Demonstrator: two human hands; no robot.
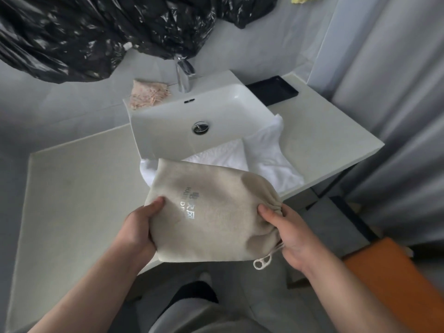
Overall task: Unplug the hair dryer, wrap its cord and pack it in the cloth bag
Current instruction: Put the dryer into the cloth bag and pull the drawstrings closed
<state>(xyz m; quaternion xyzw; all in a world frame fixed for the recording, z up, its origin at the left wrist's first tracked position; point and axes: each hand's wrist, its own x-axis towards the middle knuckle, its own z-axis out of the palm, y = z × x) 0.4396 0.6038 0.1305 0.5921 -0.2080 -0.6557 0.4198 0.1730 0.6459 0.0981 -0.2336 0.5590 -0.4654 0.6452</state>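
Both hands are clamped on the cloth bag (211,212), held up just over the near edge of the worktop (79,188). The left hand (141,224) grips the bag's closed bottom end, and the right hand (286,234) pinches the gathered drawstring mouth, with the cord loop (262,261) dangling underneath. The bag is bulging, so something's inside, but the hair dryer itself isn't visible.

The worktop is a pale, speckled slab with a white sink (192,121) set toward its back edge and a chrome tap (183,75) behind the basin. A white towel (264,155) is draped off the sink's front corner onto the worktop. A pinkish rag (149,93) sits on the sink's back left corner, and a black tray (272,90) sits at the worktop's back right. A big black plastic bag (96,32) hangs up top. Grey walls all round, with an orange thing (394,282) at the lower right.
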